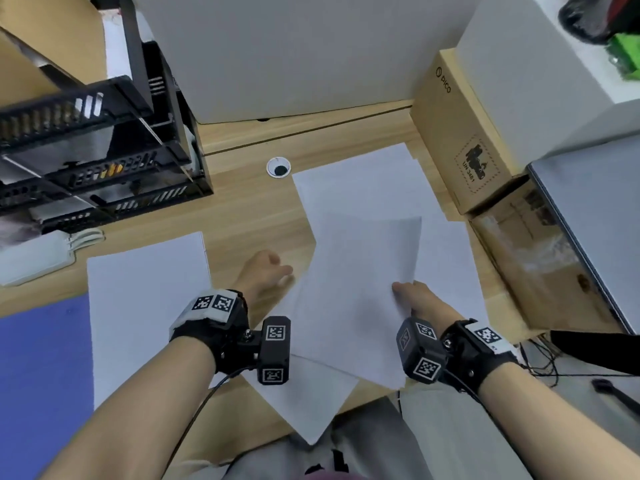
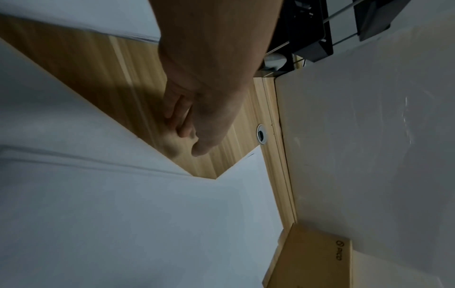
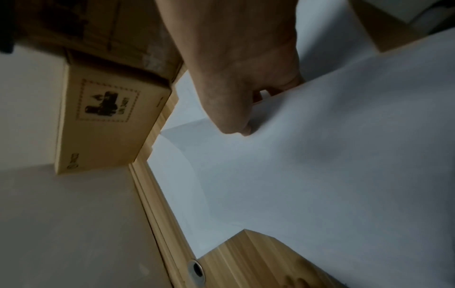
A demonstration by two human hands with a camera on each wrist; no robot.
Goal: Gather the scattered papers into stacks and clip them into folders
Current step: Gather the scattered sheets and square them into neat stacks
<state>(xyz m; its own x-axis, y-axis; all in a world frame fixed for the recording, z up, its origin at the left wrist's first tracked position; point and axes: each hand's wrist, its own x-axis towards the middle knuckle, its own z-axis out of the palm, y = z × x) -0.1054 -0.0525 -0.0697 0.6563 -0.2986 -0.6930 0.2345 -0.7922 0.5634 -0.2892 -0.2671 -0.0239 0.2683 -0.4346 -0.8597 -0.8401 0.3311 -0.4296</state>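
Loose white sheets [image 1: 363, 188] lie overlapping on the wooden desk [image 1: 249, 216] at centre right. My right hand [image 1: 401, 289] pinches the right edge of the top sheet [image 1: 360, 271], thumb on top and fingers underneath, and the sheet curves up off the pile. The right wrist view shows the same pinch of my right hand [image 3: 246, 124] on the sheet [image 3: 344, 155]. My left hand [image 1: 280, 271] rests low on the desk at that sheet's left edge, fingers loosely curled, holding nothing I can see; the left wrist view shows my left hand [image 2: 189, 140] there too. A squared stack of paper [image 1: 145, 306] lies on a blue folder [image 1: 41, 375] at the left.
A black tiered tray rack [image 1: 97, 150] stands at the back left, with a white power strip [image 1: 34, 258] in front of it. A cardboard box [image 1: 460, 133] and a grey laptop [image 1: 595, 220] line the right side. A cable hole [image 1: 278, 167] is behind the papers.
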